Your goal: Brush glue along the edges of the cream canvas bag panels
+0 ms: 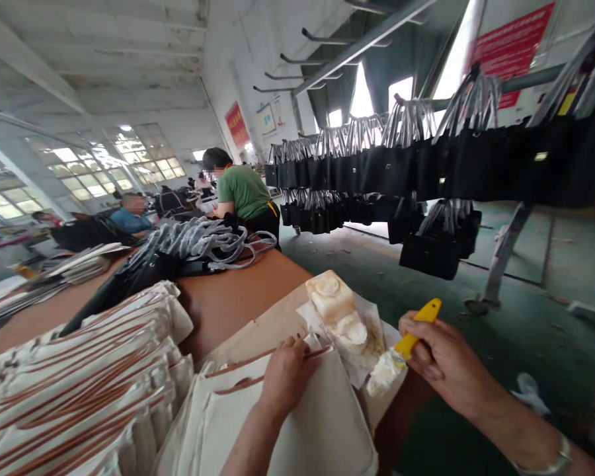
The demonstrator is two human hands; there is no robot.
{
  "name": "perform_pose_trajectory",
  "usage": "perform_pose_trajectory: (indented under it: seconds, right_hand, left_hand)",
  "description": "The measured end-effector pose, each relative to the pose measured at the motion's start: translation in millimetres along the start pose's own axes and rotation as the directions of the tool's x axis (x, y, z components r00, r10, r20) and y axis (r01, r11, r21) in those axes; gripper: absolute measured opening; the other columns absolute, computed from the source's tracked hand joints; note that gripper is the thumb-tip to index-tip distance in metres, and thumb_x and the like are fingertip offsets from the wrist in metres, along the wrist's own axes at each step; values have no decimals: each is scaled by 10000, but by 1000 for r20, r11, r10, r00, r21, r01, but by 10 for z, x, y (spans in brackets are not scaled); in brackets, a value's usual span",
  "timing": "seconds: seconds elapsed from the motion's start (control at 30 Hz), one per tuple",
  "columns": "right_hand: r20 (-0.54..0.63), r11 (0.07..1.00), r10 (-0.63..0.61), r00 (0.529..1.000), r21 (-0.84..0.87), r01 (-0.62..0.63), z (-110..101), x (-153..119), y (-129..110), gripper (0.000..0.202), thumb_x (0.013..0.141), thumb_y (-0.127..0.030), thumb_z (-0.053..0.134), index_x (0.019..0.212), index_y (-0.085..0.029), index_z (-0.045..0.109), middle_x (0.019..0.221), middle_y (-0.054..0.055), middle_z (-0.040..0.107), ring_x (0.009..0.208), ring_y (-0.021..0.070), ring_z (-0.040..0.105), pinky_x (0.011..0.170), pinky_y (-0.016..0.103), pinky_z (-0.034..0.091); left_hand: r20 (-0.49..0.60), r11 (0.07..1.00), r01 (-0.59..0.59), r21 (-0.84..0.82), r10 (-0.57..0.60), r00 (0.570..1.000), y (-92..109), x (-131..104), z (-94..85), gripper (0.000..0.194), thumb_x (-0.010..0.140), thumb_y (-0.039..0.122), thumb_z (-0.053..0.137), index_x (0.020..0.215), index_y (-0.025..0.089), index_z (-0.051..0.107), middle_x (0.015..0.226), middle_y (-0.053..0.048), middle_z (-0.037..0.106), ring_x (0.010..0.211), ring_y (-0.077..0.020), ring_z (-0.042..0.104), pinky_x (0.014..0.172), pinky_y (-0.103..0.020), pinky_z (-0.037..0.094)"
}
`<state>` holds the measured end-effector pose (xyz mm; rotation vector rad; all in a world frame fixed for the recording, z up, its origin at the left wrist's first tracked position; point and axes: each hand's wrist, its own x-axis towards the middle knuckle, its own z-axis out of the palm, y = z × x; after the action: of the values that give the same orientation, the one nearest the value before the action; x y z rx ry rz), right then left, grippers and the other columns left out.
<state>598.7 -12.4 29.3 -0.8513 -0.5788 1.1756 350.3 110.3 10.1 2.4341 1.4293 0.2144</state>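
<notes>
My right hand (434, 350) grips the yellow handle of a brush (419, 327), whose bristles are thick with white paste and hang over the edge of a paper sheet. My left hand (290, 370) is closed at the brown-trimmed top edge of a cream fabric piece (322, 413), which lies on similar pieces at the table's front. Beyond it, a whitish, paste-crusted container (330, 297) rests on stained paper (369, 360).
Stacked cream pieces with brown edges (104, 390) fill the left of the brown table (238, 291). Black bags with wrapped handles (178, 248) lie behind. More black bags (426, 158) hang on racks at right. A person in green (248, 192) bends beyond the table.
</notes>
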Motion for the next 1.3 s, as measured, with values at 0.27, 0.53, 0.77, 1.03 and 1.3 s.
perform_pose_trajectory:
  seconds: [0.27,0.53,0.77,1.03,1.3]
  right_hand:
    - [-104,977,-182,978,-128,168,-69,189,107,247,853,-362,702,769,-167,575,432,-97,352,398,63,244,407,204,188]
    - [109,897,-235,966,-359,259,81,46,81,256,931,-413,586,811,-187,574,538,-76,365,489,116,330,488,243,326]
    - [208,737,-354,912,-538,409,255,-43,137,261,953,-400,536,807,-191,594,602,-35,454,534,143,426,502,255,347]
    - [282,663,-370,885,-588,464,264,-136,19,247,973,-335,502,785,-196,578,597,-36,463,537,142,444,528,255,371]
    - [392,589,-424,817,-566,577,403,-92,-186,209,950,-273,497,759,-202,545,625,-23,496,565,147,475,556,258,383]
  left_hand:
    - [289,981,-9,-195,66,955,246,-126,-261,322,858,396,509,777,174,727,675,25,610,648,-133,523,585,-226,336]
    - [413,799,196,-568,71,908,388,-435,-489,505,836,583,544,1034,160,734,894,-28,707,805,-186,591,763,-270,458]
    - [452,756,249,-605,69,889,515,-576,-531,510,807,604,588,1022,169,745,884,-37,713,796,-194,600,762,-288,476]
    - [348,818,175,-548,32,937,496,-709,-438,463,829,578,575,992,181,748,843,-24,690,765,-175,579,711,-252,451]
    - [131,952,-10,-304,52,990,609,-874,-226,236,865,349,570,783,215,745,719,-15,608,657,-135,581,605,-218,386]
